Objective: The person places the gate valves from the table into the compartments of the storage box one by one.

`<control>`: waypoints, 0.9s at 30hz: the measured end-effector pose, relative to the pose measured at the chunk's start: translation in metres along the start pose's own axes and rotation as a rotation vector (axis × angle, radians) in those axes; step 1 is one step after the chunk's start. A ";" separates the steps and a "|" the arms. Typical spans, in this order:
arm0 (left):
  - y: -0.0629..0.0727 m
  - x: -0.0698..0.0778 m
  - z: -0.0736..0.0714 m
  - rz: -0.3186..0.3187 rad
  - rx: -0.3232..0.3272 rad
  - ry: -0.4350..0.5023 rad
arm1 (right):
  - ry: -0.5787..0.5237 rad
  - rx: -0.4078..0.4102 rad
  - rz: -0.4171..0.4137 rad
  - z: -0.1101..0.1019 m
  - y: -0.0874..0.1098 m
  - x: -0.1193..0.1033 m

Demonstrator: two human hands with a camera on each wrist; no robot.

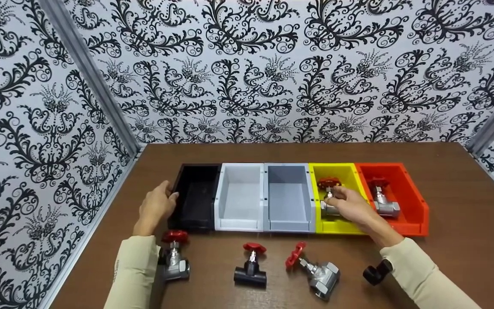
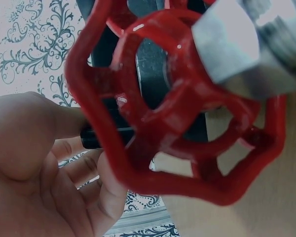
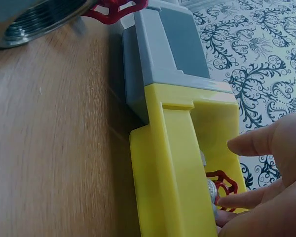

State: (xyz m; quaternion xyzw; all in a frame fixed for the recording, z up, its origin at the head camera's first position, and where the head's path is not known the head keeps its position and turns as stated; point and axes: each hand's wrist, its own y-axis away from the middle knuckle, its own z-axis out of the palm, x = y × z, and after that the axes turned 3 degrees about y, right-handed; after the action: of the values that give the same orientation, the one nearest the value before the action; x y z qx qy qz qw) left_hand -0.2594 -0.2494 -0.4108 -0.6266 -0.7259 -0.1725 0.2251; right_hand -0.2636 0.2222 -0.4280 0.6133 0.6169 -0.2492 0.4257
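Observation:
My left hand is at the left side of the black bin, its thumb by the rim in the left wrist view; whether it presses there I cannot tell. My right hand reaches into the yellow bin, beside a metal valve with a red handwheel. The right wrist view shows thumb and fingers spread apart, fingertips close to that handwheel. In front of the bins stand a metal valve below my left hand, a black-bodied valve and a tilted metal valve.
Between the black and yellow bins sit a white bin and a grey bin. An orange-red bin at the right end holds another metal valve. Patterned walls close off the brown table behind and at the sides.

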 end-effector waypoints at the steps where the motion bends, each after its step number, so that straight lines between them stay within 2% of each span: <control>1: 0.000 0.000 0.000 0.002 0.002 -0.002 | 0.002 -0.002 -0.005 0.000 0.001 0.000; 11: 0.001 0.001 0.000 0.000 0.004 0.001 | 0.034 -0.002 -0.058 -0.004 0.011 0.002; 20: 0.001 0.001 -0.001 -0.003 0.003 0.000 | 0.126 -0.011 -0.027 -0.007 0.021 0.000; 27: 0.000 0.001 -0.001 -0.014 -0.003 0.003 | 0.150 0.000 -0.021 -0.005 0.025 -0.001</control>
State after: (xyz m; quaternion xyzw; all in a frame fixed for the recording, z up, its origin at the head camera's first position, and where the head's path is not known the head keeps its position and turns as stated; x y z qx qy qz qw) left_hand -0.2590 -0.2488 -0.4096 -0.6215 -0.7298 -0.1760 0.2239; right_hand -0.2409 0.2288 -0.4187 0.6237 0.6536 -0.2070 0.3753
